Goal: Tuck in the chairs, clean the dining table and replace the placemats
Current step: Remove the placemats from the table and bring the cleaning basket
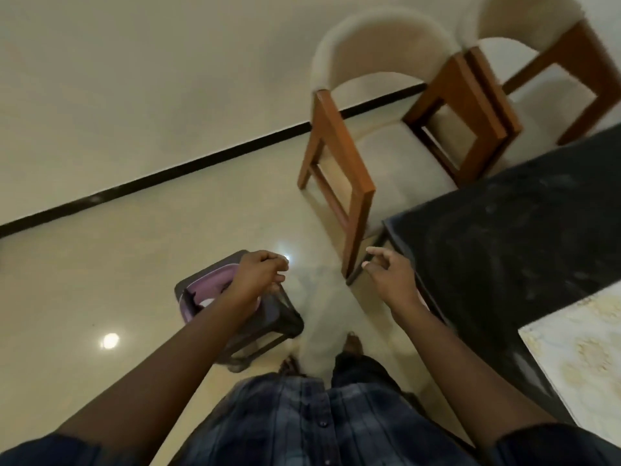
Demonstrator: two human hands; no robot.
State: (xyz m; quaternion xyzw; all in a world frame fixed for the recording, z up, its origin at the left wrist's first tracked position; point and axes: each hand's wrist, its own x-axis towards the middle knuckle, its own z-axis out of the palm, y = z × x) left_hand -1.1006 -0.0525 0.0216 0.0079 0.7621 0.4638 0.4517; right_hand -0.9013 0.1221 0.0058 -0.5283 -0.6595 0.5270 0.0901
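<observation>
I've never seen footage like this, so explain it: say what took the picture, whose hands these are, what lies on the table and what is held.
No machine here: a person wears one camera on the head, looking down at both arms. The left hand hangs curled over a stool on the floor; blur hides whether it grips it. The right hand, loosely open, holds nothing near the corner of the dark table. The table top looks dusty and bears a pale placemat. A near chair and a far chair stand beside it.

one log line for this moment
left hand loosely curled above stool | right hand open by table corner | near chair partly under table | placemat on table
</observation>
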